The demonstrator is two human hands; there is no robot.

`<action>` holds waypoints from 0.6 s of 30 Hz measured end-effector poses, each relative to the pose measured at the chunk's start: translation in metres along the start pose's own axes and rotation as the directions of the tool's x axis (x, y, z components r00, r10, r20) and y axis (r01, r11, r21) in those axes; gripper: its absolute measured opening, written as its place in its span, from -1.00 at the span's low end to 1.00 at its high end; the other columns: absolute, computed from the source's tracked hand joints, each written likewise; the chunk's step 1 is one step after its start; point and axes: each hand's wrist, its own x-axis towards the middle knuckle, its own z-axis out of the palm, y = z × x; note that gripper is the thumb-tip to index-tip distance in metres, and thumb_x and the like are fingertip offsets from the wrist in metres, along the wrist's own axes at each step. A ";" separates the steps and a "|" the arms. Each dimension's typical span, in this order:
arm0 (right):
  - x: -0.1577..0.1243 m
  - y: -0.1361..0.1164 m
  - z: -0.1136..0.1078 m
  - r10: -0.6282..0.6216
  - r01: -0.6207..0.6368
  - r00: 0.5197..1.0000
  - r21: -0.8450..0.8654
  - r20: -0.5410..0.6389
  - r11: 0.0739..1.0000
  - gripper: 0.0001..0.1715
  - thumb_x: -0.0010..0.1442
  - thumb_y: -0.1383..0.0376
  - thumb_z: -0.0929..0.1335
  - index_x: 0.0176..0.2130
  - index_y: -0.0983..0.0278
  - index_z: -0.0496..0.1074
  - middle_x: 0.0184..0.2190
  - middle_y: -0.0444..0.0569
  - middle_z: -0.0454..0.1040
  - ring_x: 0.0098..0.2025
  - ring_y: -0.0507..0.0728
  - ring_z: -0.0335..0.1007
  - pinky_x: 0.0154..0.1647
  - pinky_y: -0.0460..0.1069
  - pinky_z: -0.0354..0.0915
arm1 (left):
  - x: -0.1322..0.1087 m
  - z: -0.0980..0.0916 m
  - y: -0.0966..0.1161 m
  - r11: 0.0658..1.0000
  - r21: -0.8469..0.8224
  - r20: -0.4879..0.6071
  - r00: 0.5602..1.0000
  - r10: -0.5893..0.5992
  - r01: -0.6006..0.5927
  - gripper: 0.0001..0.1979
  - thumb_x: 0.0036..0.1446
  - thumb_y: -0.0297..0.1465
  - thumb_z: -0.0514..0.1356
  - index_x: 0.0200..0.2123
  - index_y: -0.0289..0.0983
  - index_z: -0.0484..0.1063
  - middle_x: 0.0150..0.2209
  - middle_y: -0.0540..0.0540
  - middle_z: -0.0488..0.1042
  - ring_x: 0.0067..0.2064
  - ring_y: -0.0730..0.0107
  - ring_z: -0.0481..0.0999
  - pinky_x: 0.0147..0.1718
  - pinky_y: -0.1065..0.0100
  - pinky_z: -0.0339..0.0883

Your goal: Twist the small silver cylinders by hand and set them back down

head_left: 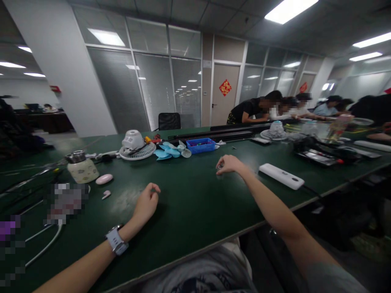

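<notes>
My left hand (148, 202) is above the green table, left of centre, its fingers loosely curled. Nothing shows between them. A watch with a pale strap (117, 241) is on that wrist. Farther out and to the right, my right hand (230, 164) bends down over the tabletop. Its thumb and fingers pinch a small shiny piece (219, 167), too small and blurred to name. The blue tray (200, 145), with small items inside, lies beyond my hands. Beside it are light-blue fan blades (168, 151) and a white fan part with a round grille (137, 151).
A white power strip (281, 176) lies right of my right hand. On the left are a cream jug (82, 169), a pink case (104, 179), an earbud (106, 195) and cables. Long black bars (214, 135) run along the back. Other people (256, 108) lean over the table's far right.
</notes>
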 end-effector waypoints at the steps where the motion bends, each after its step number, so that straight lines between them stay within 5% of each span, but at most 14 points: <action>1: -0.001 -0.012 0.007 -0.075 0.076 0.997 0.027 -0.031 0.997 -0.57 -0.12 0.15 0.53 -0.21 0.25 0.61 -0.29 -0.01 0.59 -0.22 0.18 0.52 -0.23 -0.04 0.36 | -0.001 0.000 0.002 1.000 -0.024 -0.009 1.000 0.000 0.000 -0.85 0.00 -0.45 -0.03 -0.32 -0.19 0.25 -0.66 0.13 0.24 -0.60 0.40 0.26 -0.57 0.41 0.06; 5: -0.012 -0.064 0.042 -0.288 0.318 0.947 0.302 -0.141 0.899 -0.46 -0.04 0.10 0.50 -0.06 0.24 0.54 -0.32 -0.04 0.57 -0.31 0.11 0.51 -0.25 -0.03 0.38 | -0.008 0.000 0.013 0.980 -0.185 -0.028 0.997 0.076 -0.079 -0.80 0.05 -0.46 -0.02 -0.21 -0.20 0.23 -0.62 0.15 0.23 -0.58 0.43 0.27 -0.55 0.42 0.11; 12: -0.035 -0.121 0.089 -0.521 0.556 0.805 0.669 -0.285 0.493 -0.23 0.01 0.16 0.49 0.17 0.23 0.28 -0.20 -0.06 0.58 -0.18 0.09 0.54 -0.06 0.02 0.40 | -0.018 0.000 0.033 0.933 -0.191 -0.099 0.952 0.290 -0.304 -0.58 0.16 -0.30 0.14 0.08 -0.19 0.16 -0.12 -0.10 0.55 -0.10 0.29 0.53 -0.07 0.22 0.32; 18: -0.042 -0.125 0.093 -0.544 0.569 0.788 0.676 -0.287 0.468 -0.26 0.05 0.18 0.47 0.17 0.20 0.23 -0.21 -0.08 0.57 -0.16 0.11 0.54 -0.05 0.06 0.41 | -0.015 -0.001 0.043 0.929 -0.162 -0.058 0.943 0.327 -0.332 -0.42 0.10 -0.21 0.25 0.15 -0.19 0.15 -0.21 -0.12 0.61 0.07 0.15 0.50 0.05 0.09 0.30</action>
